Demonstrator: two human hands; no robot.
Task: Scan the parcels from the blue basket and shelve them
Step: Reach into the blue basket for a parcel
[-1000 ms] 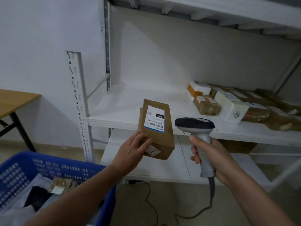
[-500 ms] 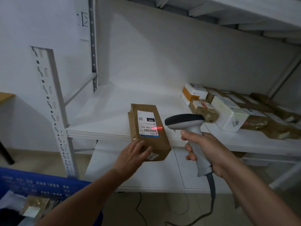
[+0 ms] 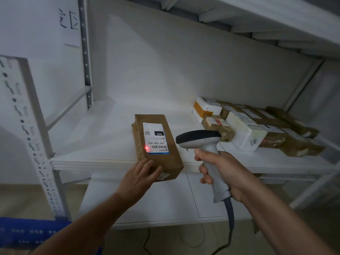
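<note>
Scanner's red dot has slid left onto parcel (image 3: pixel 157 146) label "060-068-A05".

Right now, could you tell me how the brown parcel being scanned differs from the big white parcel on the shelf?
The brown parcel is held by the left hand at the shelf edge; the white parcel lies among others. The brown parcel is paper-wrapped, the white parcel smooth and blocky. A red scanner dot marks the brown parcel's label, none the white's. Both carry printed labels.
</note>
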